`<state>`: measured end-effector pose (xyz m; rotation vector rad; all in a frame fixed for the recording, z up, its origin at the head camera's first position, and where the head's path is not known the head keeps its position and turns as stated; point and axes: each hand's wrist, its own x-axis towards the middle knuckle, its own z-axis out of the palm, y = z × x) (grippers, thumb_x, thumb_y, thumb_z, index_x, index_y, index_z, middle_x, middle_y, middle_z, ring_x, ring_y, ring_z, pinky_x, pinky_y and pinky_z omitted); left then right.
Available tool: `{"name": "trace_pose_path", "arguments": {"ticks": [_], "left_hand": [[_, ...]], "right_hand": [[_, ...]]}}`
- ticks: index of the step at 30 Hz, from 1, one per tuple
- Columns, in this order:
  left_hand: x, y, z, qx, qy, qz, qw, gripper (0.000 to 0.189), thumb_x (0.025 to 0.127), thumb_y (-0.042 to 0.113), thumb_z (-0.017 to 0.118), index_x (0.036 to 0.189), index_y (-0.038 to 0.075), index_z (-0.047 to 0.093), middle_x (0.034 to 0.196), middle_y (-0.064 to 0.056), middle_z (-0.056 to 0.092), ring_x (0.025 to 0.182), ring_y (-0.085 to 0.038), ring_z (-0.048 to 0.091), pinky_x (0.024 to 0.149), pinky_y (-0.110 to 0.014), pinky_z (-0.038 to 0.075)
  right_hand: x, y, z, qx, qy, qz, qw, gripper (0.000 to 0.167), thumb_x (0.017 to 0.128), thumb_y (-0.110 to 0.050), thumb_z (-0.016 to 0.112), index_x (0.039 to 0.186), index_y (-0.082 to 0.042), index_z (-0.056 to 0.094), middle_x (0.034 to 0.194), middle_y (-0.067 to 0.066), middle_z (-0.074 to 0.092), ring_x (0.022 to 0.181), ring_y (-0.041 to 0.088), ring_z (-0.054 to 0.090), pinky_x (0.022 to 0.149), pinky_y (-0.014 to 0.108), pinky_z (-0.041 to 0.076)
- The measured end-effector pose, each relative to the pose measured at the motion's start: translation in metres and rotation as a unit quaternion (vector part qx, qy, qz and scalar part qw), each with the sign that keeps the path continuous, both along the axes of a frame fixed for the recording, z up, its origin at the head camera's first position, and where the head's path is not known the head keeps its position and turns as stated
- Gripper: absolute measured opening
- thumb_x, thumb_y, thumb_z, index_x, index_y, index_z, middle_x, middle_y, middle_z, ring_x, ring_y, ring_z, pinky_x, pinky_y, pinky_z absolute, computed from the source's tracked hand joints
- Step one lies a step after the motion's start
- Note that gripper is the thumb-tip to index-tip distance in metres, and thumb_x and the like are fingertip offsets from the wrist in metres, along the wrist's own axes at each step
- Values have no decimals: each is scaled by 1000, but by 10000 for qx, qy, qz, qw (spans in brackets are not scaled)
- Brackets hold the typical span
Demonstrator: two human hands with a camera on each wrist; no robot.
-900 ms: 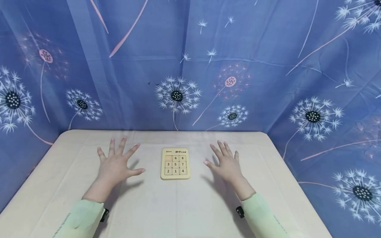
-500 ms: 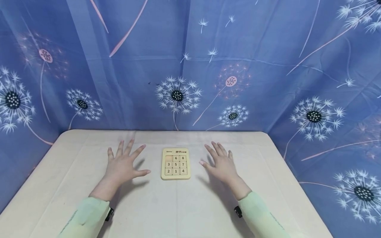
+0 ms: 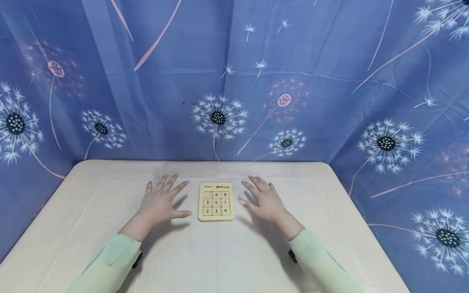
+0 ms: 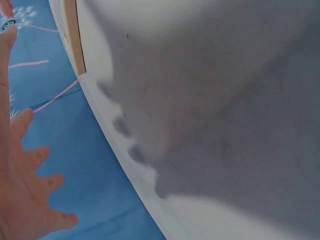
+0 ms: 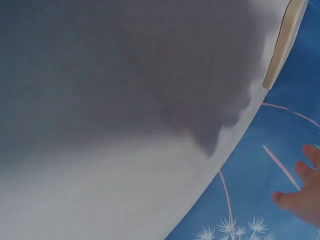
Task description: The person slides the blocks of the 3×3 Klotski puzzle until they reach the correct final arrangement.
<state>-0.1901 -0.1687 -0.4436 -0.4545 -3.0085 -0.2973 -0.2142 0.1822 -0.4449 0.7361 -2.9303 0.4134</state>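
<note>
A pale yellow sliding number puzzle (image 3: 216, 202) lies flat on the table in the head view, its top left slot without a tile and numbered tiles in the others. To its left my left hand (image 3: 160, 204) hovers with fingers spread, thumb pointing at the puzzle's side. On the other side my right hand (image 3: 266, 203) hovers likewise, thumb tip close to the puzzle's right edge. Neither hand touches it. The left wrist view shows the spread left fingers and the puzzle's edge (image 4: 74, 40); the right wrist view has the puzzle's edge (image 5: 285, 45) at upper right.
A white cloth covers the table (image 3: 216, 260), which has rounded far corners. Behind and on both sides hangs a blue curtain (image 3: 165, 101) with dandelion print, right up to the table's edge. A small black device (image 3: 292, 256) sits under the right sleeve.
Both hands have moved inward toward the number puzzle, the left one to the right and the right one to the left. The puzzle has stayed in place.
</note>
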Motion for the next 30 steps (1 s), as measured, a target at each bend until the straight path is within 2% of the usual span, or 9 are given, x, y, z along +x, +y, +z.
{"name": "trace_pose_path", "arguments": {"ticks": [6, 12, 25, 30], "left_hand": [[-6, 5, -4, -43, -130, -70, 9999, 103, 74, 72, 75, 158, 21, 42, 169, -15, 30, 155, -49, 26, 118, -81, 19], [-12, 11, -8, -9, -269, -278, 9993, 103, 74, 69, 77, 157, 18, 43, 168, -13, 33, 155, -46, 27, 118, -80, 22], [-23, 23, -11, 10, -684, -681, 9953, 108, 74, 70, 76, 159, 16, 38, 169, -13, 30, 157, -44, 24, 121, -78, 19], [-27, 26, -17, 8, -685, -802, 9944, 111, 73, 73, 76, 160, 15, 37, 169, -13, 31, 157, -44, 24, 120, -78, 20]], "right_hand": [[-4, -5, -3, 207, -213, 312, 9991, 70, 99, -54, 56, 157, -17, 43, 167, 15, 34, 155, 42, 31, 120, 74, 28], [-6, -10, -6, 266, -308, 533, 9977, 68, 100, -52, 57, 156, -16, 44, 167, 16, 35, 154, 43, 31, 119, 75, 28], [-12, -20, -13, 580, -549, 838, 9933, 68, 101, -55, 52, 159, -20, 40, 169, 14, 31, 157, 42, 27, 123, 72, 25], [-13, -24, -13, 667, -670, 859, 9918, 67, 102, -55, 52, 158, -22, 40, 169, 14, 30, 158, 42, 25, 122, 73, 25]]}}
